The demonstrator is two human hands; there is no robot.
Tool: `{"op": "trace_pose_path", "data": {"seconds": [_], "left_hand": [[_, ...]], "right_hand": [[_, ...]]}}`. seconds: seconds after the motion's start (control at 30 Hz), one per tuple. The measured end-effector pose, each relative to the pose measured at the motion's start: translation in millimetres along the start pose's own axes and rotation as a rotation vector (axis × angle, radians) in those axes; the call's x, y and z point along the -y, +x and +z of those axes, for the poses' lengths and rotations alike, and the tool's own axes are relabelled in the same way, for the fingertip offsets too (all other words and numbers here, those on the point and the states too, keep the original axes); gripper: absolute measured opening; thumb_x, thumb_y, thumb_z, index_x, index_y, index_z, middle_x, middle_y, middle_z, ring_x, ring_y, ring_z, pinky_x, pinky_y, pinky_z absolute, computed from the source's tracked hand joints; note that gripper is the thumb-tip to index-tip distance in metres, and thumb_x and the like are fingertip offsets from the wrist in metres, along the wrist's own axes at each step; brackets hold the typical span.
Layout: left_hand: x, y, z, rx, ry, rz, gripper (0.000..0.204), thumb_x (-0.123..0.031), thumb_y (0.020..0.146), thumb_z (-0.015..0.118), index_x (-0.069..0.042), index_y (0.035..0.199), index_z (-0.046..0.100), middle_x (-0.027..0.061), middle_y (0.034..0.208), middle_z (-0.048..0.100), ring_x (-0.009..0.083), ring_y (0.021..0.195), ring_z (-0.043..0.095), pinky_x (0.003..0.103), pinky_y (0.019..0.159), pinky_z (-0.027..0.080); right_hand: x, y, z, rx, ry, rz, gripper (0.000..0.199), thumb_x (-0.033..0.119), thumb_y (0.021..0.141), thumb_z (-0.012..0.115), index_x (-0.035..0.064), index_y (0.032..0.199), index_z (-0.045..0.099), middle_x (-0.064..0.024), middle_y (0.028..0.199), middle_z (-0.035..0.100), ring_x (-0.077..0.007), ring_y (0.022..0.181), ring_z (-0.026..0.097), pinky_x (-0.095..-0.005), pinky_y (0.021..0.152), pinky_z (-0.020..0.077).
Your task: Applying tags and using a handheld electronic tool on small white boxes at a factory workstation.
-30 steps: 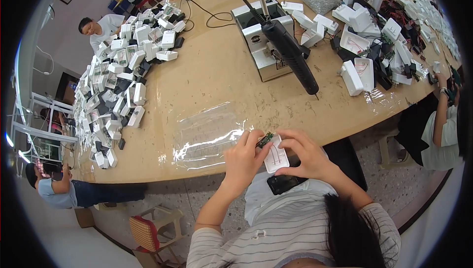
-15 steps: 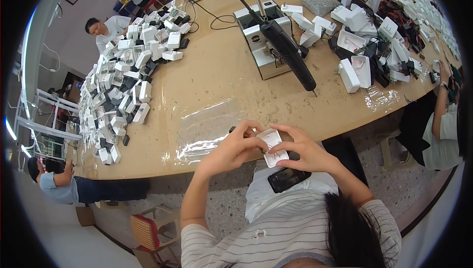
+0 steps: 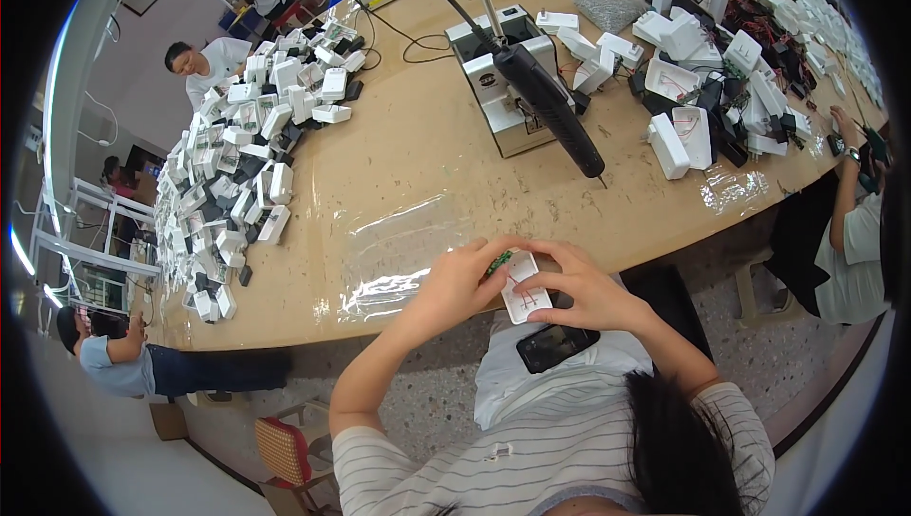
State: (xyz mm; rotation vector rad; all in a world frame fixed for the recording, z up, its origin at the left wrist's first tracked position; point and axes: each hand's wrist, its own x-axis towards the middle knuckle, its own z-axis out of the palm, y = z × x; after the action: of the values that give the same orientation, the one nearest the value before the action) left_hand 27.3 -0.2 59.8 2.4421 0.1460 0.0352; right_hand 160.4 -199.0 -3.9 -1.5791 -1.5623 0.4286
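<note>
Both of my hands meet at the near edge of the wooden table (image 3: 418, 165). My right hand (image 3: 584, 290) holds a small white plastic housing (image 3: 525, 290), open side up, with thin red wires inside. My left hand (image 3: 455, 281) pinches a small green circuit board (image 3: 499, 260) at the housing's upper left corner. A black phone (image 3: 556, 346) lies on my lap just below the hands.
A sheet of clear plastic film (image 3: 394, 255) lies on the table left of my hands. A long heap of white housings (image 3: 242, 165) runs along the left side. A grey metal stand with a black screwdriver (image 3: 546, 103) is behind; more housings (image 3: 693, 127) sit right. Other people sit around the table.
My hands have stayed together on the white housing and drifted slightly; the green board now sits at its upper left corner. The view has shifted a little.
</note>
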Motion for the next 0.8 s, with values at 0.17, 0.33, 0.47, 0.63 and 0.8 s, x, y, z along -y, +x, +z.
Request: {"op": "trace_pose_path", "data": {"seconds": [0.17, 0.33, 0.47, 0.63, 0.8], "left_hand": [[1.5, -3.1, -5.9, 0.180, -0.411, -0.334, 0.026, -0.014, 0.097, 0.065, -0.006, 0.121, 0.062, 0.0127, 0.081, 0.068, 0.0138, 0.070, 0.064, 0.031, 0.064, 0.051], [-6.2, -14.7, -0.1, 0.081, -0.895, -0.288, 0.023, -0.013, 0.100, 0.064, -0.002, 0.120, 0.061, 0.0078, 0.072, 0.067, 0.0101, 0.067, 0.063, 0.027, 0.059, 0.049], [-2.1, -22.3, 3.1, 0.023, -0.173, -0.165, 0.027, -0.013, 0.094, 0.070, -0.008, 0.120, 0.064, 0.0080, 0.083, 0.069, 0.0182, 0.070, 0.067, 0.032, 0.060, 0.052], [-9.6, -12.2, 13.1, -0.203, 0.391, 0.135, 0.031, -0.020, 0.085, 0.077, -0.012, 0.113, 0.068, 0.0049, 0.085, 0.062, 0.0253, 0.076, 0.068, 0.037, 0.060, 0.054], [-4.4, -9.7, 22.9, -0.283, 0.214, 0.114, 0.025, -0.023, 0.083, 0.080, -0.011, 0.102, 0.072, 0.0059, 0.093, 0.062, 0.0231, 0.072, 0.069, 0.037, 0.057, 0.053]], "right_hand": [[2.8, 1.4, -0.6, -0.003, -0.067, -0.031, 0.038, 0.036, 0.084, 0.079, 0.0185, 0.117, 0.071, -0.0137, 0.152, 0.044, -0.0367, 0.137, 0.044, -0.0487, 0.113, 0.0362], [1.8, -0.3, -0.3, -0.020, -0.063, -0.014, 0.040, 0.037, 0.086, 0.077, 0.0175, 0.119, 0.069, -0.0127, 0.153, 0.044, -0.0362, 0.136, 0.045, -0.0475, 0.111, 0.0378], [2.1, -1.3, -0.1, -0.003, -0.122, -0.037, 0.040, 0.038, 0.087, 0.076, 0.0160, 0.119, 0.068, -0.0127, 0.154, 0.044, -0.0356, 0.135, 0.047, -0.0466, 0.110, 0.0388], [4.0, -0.2, -1.6, 0.006, -0.173, -0.035, 0.039, 0.040, 0.088, 0.074, 0.0120, 0.115, 0.068, -0.0140, 0.153, 0.044, -0.0349, 0.135, 0.047, -0.0460, 0.109, 0.0394], [8.4, 2.7, -2.1, 0.037, -0.215, -0.011, 0.041, 0.041, 0.089, 0.073, 0.0074, 0.112, 0.068, -0.0146, 0.153, 0.044, -0.0341, 0.135, 0.047, -0.0456, 0.109, 0.0393]]}}
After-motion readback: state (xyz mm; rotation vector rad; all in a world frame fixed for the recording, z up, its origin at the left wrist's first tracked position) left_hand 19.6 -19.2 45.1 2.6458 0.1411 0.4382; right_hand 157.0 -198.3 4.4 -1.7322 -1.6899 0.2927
